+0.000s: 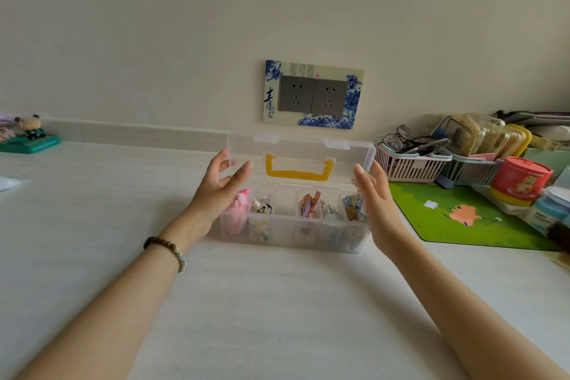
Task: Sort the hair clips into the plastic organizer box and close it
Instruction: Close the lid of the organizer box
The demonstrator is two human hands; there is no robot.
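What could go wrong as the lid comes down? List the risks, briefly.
1. The purple-orange clip and the blue bow clip seem to stand above the dividers of the organizer box; the lid may jam on them.
2. The left hand and right hand flank the lid's ends; fingers could get pinched.
3. The two latches may not catch if clips bulge.

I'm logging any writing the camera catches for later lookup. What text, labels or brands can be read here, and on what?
"青": large brush character on the socket surround on the wall; the smaller characters beside it and the fine columns of print above are too small to read.
Red tin: printed label, too blurred to read.
Pale blue jar: dark lettering, too blurred to read.
Organizer box: no text visible.
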